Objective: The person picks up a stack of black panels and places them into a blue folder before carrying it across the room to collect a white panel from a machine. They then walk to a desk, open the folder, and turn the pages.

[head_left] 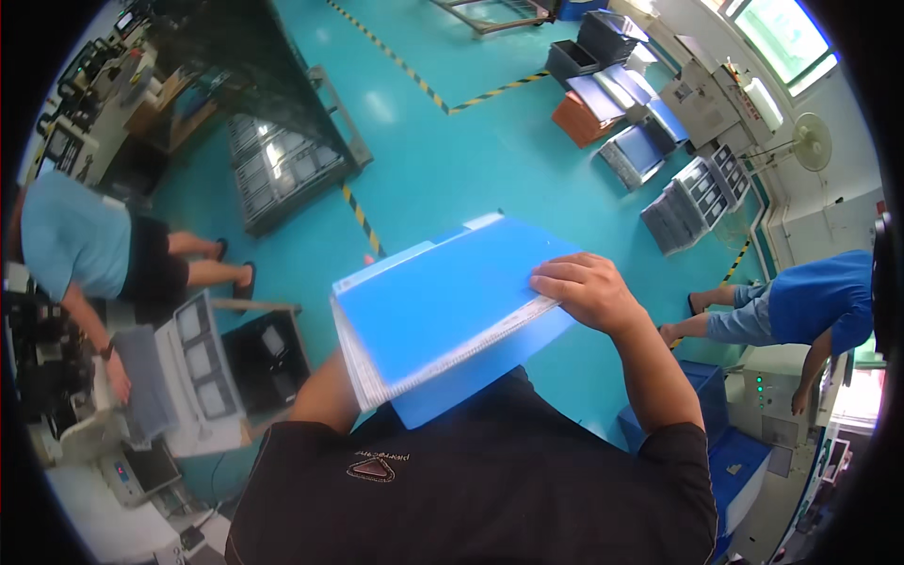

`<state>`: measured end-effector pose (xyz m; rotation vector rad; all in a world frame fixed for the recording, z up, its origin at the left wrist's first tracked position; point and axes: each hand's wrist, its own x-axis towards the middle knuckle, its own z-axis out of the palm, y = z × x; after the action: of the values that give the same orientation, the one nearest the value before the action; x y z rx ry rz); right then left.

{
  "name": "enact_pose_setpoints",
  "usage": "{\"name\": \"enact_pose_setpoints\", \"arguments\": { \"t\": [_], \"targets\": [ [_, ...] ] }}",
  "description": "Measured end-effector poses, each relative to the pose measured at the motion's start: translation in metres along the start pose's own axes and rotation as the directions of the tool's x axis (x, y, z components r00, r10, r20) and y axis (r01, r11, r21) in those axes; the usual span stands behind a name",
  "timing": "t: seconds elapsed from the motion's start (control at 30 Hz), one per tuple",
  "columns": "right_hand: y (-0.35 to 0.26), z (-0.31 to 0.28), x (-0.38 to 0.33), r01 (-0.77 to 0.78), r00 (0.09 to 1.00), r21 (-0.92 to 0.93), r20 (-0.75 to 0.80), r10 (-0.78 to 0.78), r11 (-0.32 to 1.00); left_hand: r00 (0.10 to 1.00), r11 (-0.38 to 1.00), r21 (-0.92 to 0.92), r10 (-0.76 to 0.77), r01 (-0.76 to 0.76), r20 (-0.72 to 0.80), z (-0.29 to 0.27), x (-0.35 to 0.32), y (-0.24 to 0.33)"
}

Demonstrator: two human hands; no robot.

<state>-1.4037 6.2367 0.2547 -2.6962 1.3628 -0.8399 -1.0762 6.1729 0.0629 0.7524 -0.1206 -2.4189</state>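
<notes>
A stack of flat sheets (443, 292) is held up in front of my chest, a smooth bright blue sheet on top, white layered edges below it, and another blue sheet jutting out at the bottom. My right hand (593, 292) grips its right side, fingers curled over the top sheet and the thumb out of sight. From the lower left my left forearm (325, 395) runs underneath the stack. My left hand is hidden under it, apart from what looks like a fingertip beyond the far edge; the stack rests on that hand.
Yellow-black tape (363, 221) marks the teal floor. At left, a person (80, 245) works beside grey trays (202, 358); a rack of trays (278, 169) stands farther off. Another person (819, 301) is at right. Bins (584, 118) and tray stacks (692, 202) stand far right.
</notes>
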Motion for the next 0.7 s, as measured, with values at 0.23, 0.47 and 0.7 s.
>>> {"name": "enact_pose_setpoints", "arguments": {
  "t": [0.23,0.47,0.7],
  "targets": [
    [0.174,0.016,0.117,-0.118,0.993,-0.185,0.009,0.122,0.976,0.949,0.99,0.091,-0.132,0.11,0.288,0.065,0.195,0.18],
    [0.371,0.065,0.213,-0.34,0.455,0.898,-0.103,0.885,0.279,0.944,0.964,0.159,-0.243,0.211,0.224,0.148,0.398,0.341],
    [0.57,0.047,0.3,-0.183,0.425,0.965,0.249,0.87,-0.187,0.99,0.987,0.145,0.042,-0.062,0.137,0.248,0.587,0.426]
  ]
}}
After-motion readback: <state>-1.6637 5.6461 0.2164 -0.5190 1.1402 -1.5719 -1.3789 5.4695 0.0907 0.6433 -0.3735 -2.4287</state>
